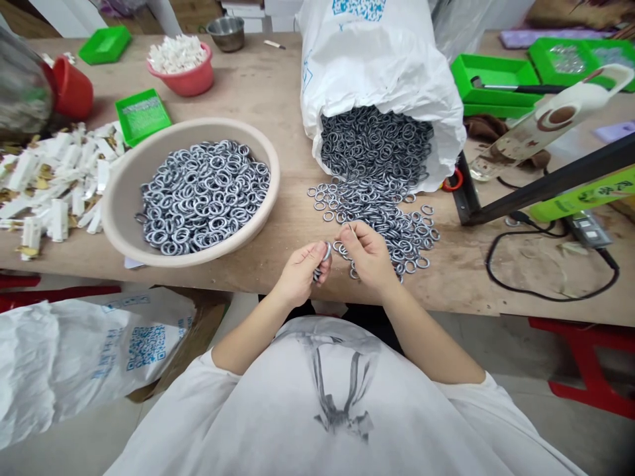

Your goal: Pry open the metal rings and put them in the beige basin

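The brown table (292, 218) carries a beige basin (124, 205) left of centre and, right of it, a white sack (377, 66) with its mouth toward the near edge. Grey rings (397, 231) lie heaped at that mouth. White parts (59, 158) lie scattered left of the basin; behind it sit a green tray (133, 135), a pink bowl (186, 82) and a steel bowl (228, 41). A black cable (489, 258) loops at the right.

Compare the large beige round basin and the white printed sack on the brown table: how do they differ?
The large beige round basin is smooth; the white printed sack is creased. The basin opens upward, while the sack's mouth faces the near edge of the brown table. In the basin, the grey rings lie within the rim; from the sack's mouth, a pile of grey rings spreads onto the table. Both contain many grey rings.
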Available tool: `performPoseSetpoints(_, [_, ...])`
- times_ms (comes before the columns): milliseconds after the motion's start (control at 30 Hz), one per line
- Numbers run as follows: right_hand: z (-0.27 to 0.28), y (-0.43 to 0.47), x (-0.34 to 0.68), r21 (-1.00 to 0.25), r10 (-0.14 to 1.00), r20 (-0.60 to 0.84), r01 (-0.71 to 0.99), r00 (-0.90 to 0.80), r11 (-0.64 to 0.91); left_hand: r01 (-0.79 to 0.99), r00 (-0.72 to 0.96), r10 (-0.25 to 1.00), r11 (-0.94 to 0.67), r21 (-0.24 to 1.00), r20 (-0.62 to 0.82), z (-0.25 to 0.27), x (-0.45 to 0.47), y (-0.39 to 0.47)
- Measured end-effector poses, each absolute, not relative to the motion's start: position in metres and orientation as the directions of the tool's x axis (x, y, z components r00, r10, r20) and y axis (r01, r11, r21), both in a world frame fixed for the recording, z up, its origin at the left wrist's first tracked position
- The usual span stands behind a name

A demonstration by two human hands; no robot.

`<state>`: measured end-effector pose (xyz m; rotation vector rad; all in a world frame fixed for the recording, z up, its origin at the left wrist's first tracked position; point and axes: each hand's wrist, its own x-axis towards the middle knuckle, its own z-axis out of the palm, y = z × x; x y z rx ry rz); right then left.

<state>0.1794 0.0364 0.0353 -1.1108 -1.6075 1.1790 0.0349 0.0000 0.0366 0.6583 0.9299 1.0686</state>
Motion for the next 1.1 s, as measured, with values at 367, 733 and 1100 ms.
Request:
performPoseSetpoints(367, [0.053,0.021,0.190,-0.655,0.812,0.268,0.521,-0.518,0.548,-0.462,0.173,0.927,0.375,0.804,-0.332,0.039,0.032,-0.002])
performPoseSetpoints(733, [0.023,0.075,0.172,-0.557,0.948,-0.063,0.799,-0.311,0.225,-0.457,0.336,0.909,0.386,0.801,-0.247,0.030,0.015,-0.010])
performPoseSetpoints(1100, [0.006,0.131,0.155,-0.266,0.913,-0.191,0.915,-0.360,0.305,-0.461,0.084,0.906,0.405,0.790,-0.416,0.014,-0.001,0.004])
